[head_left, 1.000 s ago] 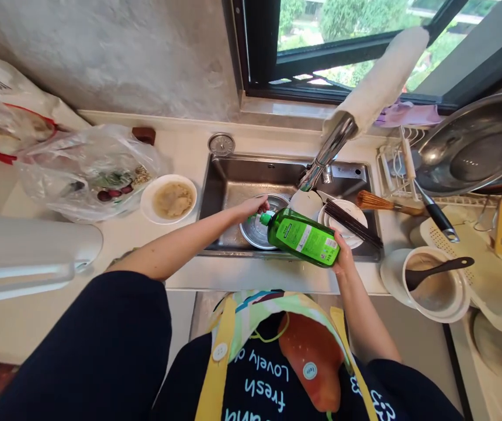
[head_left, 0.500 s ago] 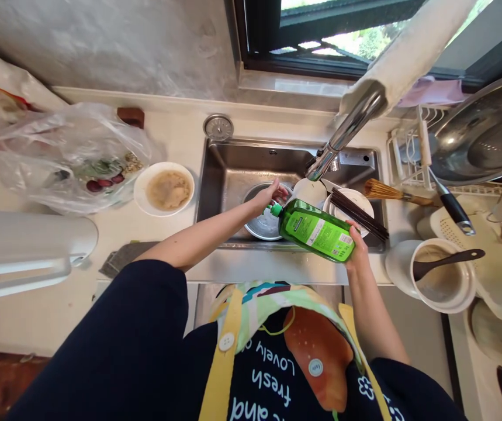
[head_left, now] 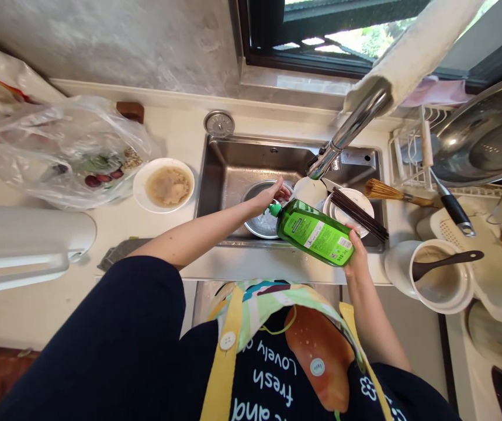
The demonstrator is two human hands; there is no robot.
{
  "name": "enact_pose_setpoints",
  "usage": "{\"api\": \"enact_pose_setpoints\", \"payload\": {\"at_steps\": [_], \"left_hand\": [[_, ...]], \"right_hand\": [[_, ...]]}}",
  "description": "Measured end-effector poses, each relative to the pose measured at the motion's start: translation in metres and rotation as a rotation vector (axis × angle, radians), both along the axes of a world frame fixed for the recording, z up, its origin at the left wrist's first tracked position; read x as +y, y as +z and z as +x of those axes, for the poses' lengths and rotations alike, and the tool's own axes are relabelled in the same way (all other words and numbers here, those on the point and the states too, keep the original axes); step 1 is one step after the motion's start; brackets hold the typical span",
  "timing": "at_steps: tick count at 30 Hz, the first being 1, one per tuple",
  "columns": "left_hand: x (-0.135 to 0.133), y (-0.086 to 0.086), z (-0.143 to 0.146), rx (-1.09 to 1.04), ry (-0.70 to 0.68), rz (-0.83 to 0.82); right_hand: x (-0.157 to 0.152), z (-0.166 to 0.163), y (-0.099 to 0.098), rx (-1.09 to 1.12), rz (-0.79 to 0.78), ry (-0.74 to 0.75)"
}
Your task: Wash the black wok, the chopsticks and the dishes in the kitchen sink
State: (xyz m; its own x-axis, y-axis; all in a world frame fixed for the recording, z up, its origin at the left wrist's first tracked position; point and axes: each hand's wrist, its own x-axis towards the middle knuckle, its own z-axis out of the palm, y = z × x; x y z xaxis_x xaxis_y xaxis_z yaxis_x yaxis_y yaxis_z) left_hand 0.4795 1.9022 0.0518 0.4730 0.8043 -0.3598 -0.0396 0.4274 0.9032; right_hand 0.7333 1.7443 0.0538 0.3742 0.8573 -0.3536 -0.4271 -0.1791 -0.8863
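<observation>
My right hand (head_left: 356, 254) is wrapped round the base of a green dish soap bottle (head_left: 314, 233). The bottle lies tilted over the sink's front edge, its green cap (head_left: 275, 208) pointing left and its label facing up. Right beside the cap is my left hand (head_left: 272, 196), open and slightly cupped, with its fingers apart; whether it touches the cap I cannot tell. Below both hands a round metal bowl (head_left: 262, 228) sits in the steel sink (head_left: 228, 153). Stacked white bowls (head_left: 356, 200) with dark chopsticks (head_left: 360, 216) across them are at the sink's right.
A chrome faucet (head_left: 348, 130) reaches over the sink. Left of it are a bowl of cloudy liquid (head_left: 168, 186) and a plastic bag of food (head_left: 71, 152). On the right are a bamboo brush (head_left: 393, 192), a white pot with a dark spoon (head_left: 441, 275) and a large metal basin (head_left: 487, 131).
The bottle and both hands hold nearly the same place, the bottle's base a touch lower. The view has shifted slightly.
</observation>
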Motion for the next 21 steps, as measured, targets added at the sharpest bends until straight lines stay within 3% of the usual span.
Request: {"api": "enact_pose_setpoints", "payload": {"at_steps": [8,21], "left_hand": [[-0.004,0.007,-0.009,-0.02,0.101,-0.008],[-0.009,0.009,0.005,0.005,0.034,-0.011]], "right_hand": [[-0.001,0.003,0.002,-0.011,-0.007,-0.013],[-0.006,0.001,0.004,-0.037,-0.026,-0.035]]}}
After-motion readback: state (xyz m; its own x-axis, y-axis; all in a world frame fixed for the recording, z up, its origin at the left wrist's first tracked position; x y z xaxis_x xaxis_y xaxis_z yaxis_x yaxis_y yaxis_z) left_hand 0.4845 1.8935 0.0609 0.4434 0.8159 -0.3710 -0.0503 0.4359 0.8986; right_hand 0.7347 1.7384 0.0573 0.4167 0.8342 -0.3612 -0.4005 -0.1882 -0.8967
